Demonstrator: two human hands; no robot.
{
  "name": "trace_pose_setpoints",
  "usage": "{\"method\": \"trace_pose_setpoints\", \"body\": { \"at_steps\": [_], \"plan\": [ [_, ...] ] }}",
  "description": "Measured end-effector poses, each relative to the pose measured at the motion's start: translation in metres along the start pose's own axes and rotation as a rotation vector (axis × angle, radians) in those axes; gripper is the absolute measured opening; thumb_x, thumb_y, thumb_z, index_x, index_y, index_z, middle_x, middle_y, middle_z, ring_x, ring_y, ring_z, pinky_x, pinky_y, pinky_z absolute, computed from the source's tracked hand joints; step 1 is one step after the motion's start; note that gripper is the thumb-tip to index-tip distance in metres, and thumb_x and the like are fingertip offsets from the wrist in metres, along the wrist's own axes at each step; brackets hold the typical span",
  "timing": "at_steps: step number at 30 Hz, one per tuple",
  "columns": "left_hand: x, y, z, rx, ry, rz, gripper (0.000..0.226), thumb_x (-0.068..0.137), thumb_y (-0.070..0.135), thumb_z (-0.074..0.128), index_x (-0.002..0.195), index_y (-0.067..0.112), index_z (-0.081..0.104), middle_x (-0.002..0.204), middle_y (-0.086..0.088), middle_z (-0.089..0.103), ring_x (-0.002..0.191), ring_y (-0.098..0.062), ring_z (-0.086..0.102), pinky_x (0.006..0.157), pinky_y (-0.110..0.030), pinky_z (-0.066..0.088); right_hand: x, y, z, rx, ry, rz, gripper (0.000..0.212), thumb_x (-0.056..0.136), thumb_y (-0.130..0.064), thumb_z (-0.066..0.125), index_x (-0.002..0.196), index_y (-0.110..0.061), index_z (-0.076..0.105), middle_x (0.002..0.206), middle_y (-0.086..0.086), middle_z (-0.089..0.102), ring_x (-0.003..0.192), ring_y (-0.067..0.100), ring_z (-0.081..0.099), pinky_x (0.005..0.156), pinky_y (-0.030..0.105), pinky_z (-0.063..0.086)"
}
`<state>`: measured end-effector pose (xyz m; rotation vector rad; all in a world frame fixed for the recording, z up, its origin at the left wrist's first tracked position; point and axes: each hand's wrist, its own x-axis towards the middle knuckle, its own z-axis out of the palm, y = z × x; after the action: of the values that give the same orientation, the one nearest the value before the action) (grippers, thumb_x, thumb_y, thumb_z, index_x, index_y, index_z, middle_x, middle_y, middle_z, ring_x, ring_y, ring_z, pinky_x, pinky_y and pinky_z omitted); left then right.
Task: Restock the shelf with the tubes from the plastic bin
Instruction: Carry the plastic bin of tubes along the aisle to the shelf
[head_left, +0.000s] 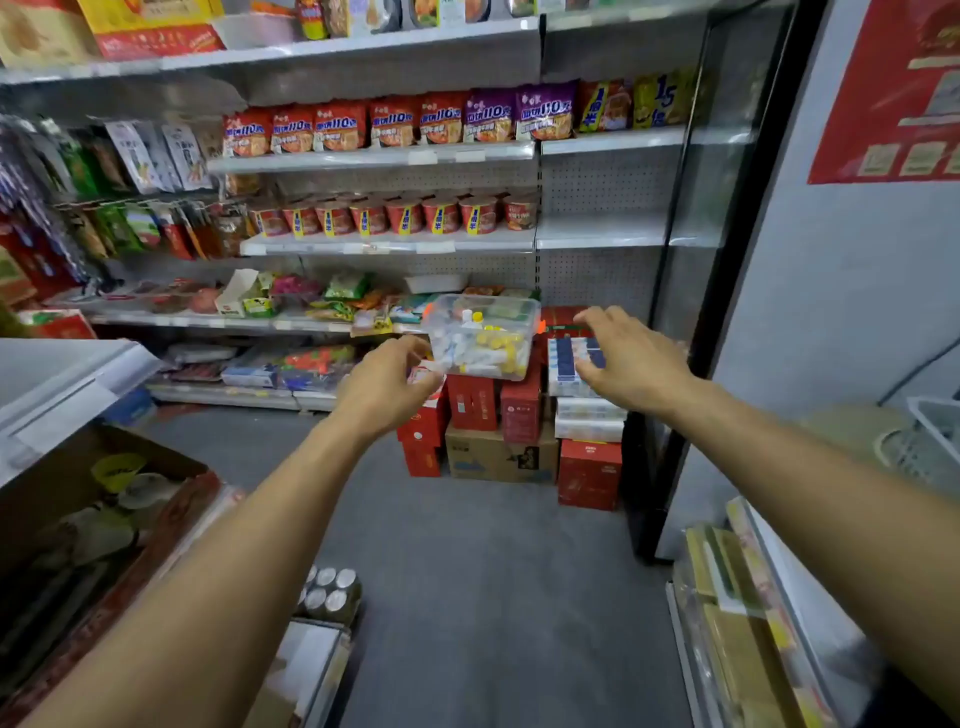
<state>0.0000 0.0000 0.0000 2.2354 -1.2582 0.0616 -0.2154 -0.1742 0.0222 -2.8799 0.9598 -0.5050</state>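
The left grip (385, 382) and right grip (634, 358), both wide, are flanking the clear plastic bin (483, 300) of tubes (501, 345) on red cartons (471, 402).

The plastic bin (531, 322) is clear — its tubes (501, 347) white and yellow. The cartons (471, 402) are red, the cardboard box (498, 460) brown, the noodle cups (405, 215) red with yellow bands — the floor (483, 571) grey.

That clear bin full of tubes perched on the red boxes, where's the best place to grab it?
Probably take the plastic bin by its two side walls just under the rim, left hand from the left, right hand from the right. It is wide, open-topped and full of loose tubes, perched on red cartons, so a level two-handed lift suits it.
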Motion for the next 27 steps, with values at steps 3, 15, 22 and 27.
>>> {"method": "trace_pose_setpoints", "body": {
  "at_steps": [3,15,22,27],
  "plan": [
    [0.021,-0.02,0.023,-0.056,-0.058,-0.061,0.043,0.087,0.036,0.063,0.126,0.019,0.055,0.117,0.0,0.061,0.098,-0.015,0.058,0.086,-0.036,0.052,0.023,0.014,0.021,0.006,-0.04,0.036,0.05,0.093,-0.032,0.052,0.138,-0.02,0.035,0.133,0.007,0.045,0.117,0.029,0.05,0.088,0.042,0.044],
    [0.212,-0.132,0.099,0.089,-0.206,-0.119,0.043,0.088,0.039,0.06,0.127,0.023,0.054,0.122,0.0,0.06,0.103,-0.017,0.061,0.085,-0.035,0.052,0.225,0.06,0.136,0.006,-0.262,0.155,0.059,0.09,-0.034,0.055,0.142,-0.018,0.032,0.14,0.01,0.043,0.12,0.033,0.05,0.089,0.043,0.046],
    [0.338,-0.175,0.14,0.122,-0.253,-0.114,0.044,0.088,0.04,0.06,0.127,0.019,0.053,0.124,-0.002,0.061,0.108,-0.02,0.06,0.085,-0.035,0.051,0.345,0.082,0.189,-0.017,-0.286,0.184,0.055,0.09,-0.031,0.054,0.138,-0.013,0.034,0.135,0.012,0.045,0.121,0.032,0.047,0.086,0.045,0.048],
    [0.426,-0.205,0.173,0.034,-0.286,-0.162,0.043,0.089,0.036,0.06,0.127,0.018,0.053,0.122,-0.003,0.06,0.107,-0.021,0.059,0.082,-0.031,0.046,0.432,0.107,0.219,0.032,-0.29,0.203,0.053,0.091,-0.03,0.054,0.139,-0.014,0.036,0.137,0.013,0.045,0.121,0.033,0.048,0.09,0.046,0.047]
  ]
}}
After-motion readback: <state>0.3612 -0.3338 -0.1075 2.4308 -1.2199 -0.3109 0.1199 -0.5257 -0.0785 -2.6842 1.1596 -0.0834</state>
